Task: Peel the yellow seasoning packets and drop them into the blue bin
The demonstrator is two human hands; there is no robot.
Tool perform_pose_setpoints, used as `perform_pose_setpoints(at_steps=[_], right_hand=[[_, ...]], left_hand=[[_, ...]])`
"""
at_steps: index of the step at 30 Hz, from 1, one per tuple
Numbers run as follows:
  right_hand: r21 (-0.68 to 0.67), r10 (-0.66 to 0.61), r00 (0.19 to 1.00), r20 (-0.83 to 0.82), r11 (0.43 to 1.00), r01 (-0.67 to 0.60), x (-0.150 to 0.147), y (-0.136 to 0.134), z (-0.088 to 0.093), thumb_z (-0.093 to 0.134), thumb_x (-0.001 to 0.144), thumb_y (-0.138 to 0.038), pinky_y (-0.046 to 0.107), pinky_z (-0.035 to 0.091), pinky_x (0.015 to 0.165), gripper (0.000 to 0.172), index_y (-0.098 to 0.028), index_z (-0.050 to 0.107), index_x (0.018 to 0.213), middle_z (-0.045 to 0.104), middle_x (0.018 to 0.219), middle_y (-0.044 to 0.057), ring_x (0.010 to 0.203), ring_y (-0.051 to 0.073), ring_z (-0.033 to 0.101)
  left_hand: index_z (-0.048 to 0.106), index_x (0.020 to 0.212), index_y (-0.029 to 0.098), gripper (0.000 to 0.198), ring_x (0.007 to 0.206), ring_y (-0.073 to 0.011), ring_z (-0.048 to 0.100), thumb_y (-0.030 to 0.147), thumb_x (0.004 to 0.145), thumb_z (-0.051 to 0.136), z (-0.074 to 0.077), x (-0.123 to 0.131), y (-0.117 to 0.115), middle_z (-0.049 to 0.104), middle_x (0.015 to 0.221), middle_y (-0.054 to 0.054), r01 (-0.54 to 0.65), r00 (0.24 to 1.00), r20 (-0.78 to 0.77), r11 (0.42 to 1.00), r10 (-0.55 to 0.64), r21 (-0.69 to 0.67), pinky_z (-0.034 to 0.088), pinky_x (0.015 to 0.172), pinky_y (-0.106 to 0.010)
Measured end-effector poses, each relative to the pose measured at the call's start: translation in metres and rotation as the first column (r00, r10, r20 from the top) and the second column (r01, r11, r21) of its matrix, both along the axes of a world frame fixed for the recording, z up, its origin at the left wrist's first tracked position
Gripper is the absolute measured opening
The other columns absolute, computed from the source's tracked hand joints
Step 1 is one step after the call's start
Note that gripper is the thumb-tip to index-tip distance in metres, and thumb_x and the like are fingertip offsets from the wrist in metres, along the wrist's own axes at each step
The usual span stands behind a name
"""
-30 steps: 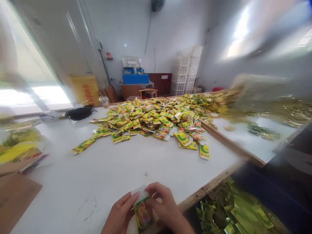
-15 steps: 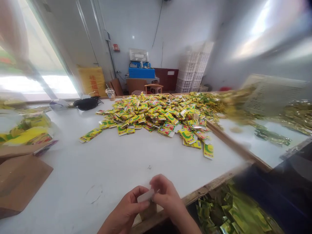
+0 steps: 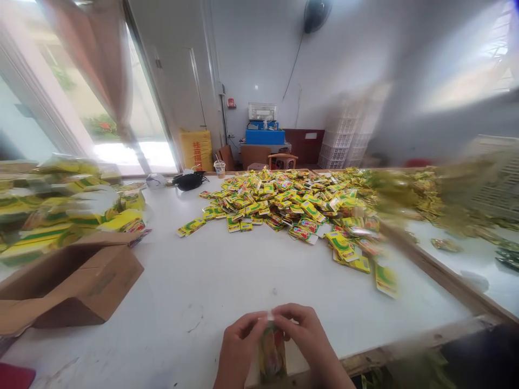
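Note:
Both hands pinch the upper end of a small yellow printed carton (image 3: 272, 354) near the table's front edge. My left hand (image 3: 240, 343) is closed on its left side, thumb and fingers at a white flap at the top. From the right, my right hand (image 3: 305, 334) closes on the same end, its fingertips meeting those of the left. The carton stands roughly upright between the palms, its lower part near the wooden edge. Beyond the hands lies a large heap of similar yellow and green cartons (image 3: 259, 202) on the white table (image 3: 194, 292).
An open brown cardboard box (image 3: 93, 281) is at the left, with stacked yellow cartons (image 3: 52, 216) behind it. A wooden strip (image 3: 430, 262) divides the table on the right. At the far edge are a black bag (image 3: 190, 180) and a plastic cup (image 3: 219, 168).
My view has swung left, bringing more of the cardboard box in. The hands have shifted from a white flap held at an angle to pinching the carton's top end, its printed face now visible.

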State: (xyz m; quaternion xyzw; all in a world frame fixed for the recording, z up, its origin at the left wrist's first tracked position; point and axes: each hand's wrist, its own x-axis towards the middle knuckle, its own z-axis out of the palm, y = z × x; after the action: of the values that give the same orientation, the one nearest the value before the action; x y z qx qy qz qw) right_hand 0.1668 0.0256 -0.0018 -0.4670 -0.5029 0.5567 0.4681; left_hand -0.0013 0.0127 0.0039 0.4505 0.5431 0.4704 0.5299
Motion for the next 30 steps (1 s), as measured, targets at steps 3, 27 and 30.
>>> perform_pose_setpoints(at_steps=[3,27,30], right_hand=[[-0.043,0.008,1.0,-0.017,0.999,-0.009,0.003,0.001,0.0,0.078,0.073,-0.033,0.026,0.049,0.056,0.02,-0.017,0.076,0.085,0.068,0.065,0.002,0.06,0.017,0.062],[0.135,0.029,0.996,0.089,0.99,-0.041,0.012,-0.007,0.001,0.078,0.069,-0.01,0.024,0.048,0.062,0.02,-0.023,0.074,0.083,0.068,0.082,-0.002,0.072,0.016,0.064],[0.19,-0.006,0.993,0.117,0.982,-0.016,0.013,-0.009,0.003,0.076,0.071,-0.006,0.024,0.047,0.064,0.021,-0.024,0.074,0.082,0.068,0.082,-0.001,0.077,0.016,0.064]], left_hand=[[0.077,0.094,0.019,0.028,0.081,-0.0258,0.069,0.039,0.075,0.073,0.001,0.0,0.002,0.076,0.082,-0.006,0.054,0.998,-0.02,0.998,-0.054,0.014,0.055,0.075,-0.033],[0.07,0.115,0.032,0.032,0.088,-0.0197,0.071,0.021,0.085,0.066,-0.014,-0.026,0.002,0.073,0.098,-0.002,0.381,0.906,-0.345,0.829,-0.246,0.409,0.06,0.078,-0.029],[0.068,0.119,0.032,0.035,0.091,-0.0196,0.069,0.019,0.087,0.063,-0.012,-0.024,0.0,0.071,0.101,-0.003,0.405,0.894,-0.379,0.795,-0.241,0.451,0.059,0.08,-0.029]])
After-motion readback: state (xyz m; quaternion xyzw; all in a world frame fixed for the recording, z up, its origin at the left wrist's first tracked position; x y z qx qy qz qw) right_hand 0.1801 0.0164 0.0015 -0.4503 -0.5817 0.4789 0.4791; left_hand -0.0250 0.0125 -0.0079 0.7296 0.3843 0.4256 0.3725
